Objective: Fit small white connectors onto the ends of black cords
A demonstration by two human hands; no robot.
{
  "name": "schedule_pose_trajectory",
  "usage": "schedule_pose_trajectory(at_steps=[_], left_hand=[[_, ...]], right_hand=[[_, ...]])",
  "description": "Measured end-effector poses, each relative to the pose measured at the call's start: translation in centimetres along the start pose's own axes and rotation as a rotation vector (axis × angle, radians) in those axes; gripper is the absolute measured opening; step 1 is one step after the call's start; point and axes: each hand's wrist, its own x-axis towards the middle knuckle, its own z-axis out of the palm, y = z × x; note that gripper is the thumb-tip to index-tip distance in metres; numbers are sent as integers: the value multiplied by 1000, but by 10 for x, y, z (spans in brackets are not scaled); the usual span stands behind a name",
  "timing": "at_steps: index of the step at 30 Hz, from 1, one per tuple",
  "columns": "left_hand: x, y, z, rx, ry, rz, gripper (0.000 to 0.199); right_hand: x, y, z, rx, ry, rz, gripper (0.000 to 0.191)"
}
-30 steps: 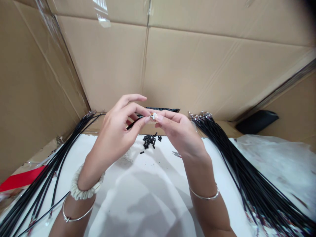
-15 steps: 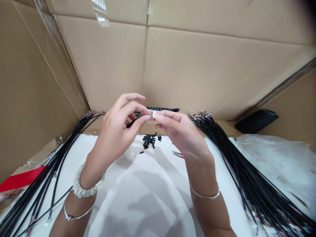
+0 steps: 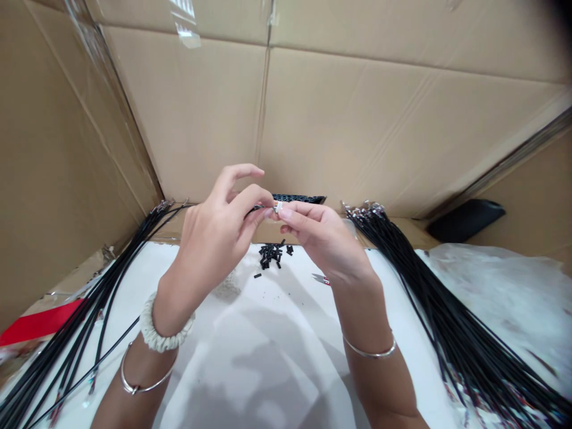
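Note:
In the middle of the head view my two hands meet above the far edge of the white table. Between finger and thumb, my right hand (image 3: 328, 235) pinches a small white connector (image 3: 277, 207). My left hand (image 3: 223, 217) grips thin wires of a black cable (image 3: 255, 208) right at the connector, its index and thumb closed and an upper finger raised. Whether the wire ends sit inside the connector is too small to tell. Below the hands lies a pile of short black tube pieces (image 3: 270, 255), with red-handled snips (image 3: 320, 279) to its right.
Bundles of black cables lie along the left (image 3: 105, 280) and the right (image 3: 429, 298). Cardboard walls (image 3: 335, 119) enclose the table (image 3: 268, 357). At the right are a black pouch-like object (image 3: 467, 220) and clear plastic sheeting (image 3: 504, 298); a red strip (image 3: 40, 322) lies far left.
My left hand has shifted slightly right and its fingers have bent closer round the wires. The connector has turned a little in my right fingers, which stay nearly in place.

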Motion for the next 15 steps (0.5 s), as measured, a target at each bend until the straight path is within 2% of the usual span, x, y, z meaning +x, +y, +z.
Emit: schedule_pose_trajectory(at_steps=[15], left_hand=[[1,-3,2,57,212,305,10]], right_hand=[[-8,-10,5,34,-7,-17,15]])
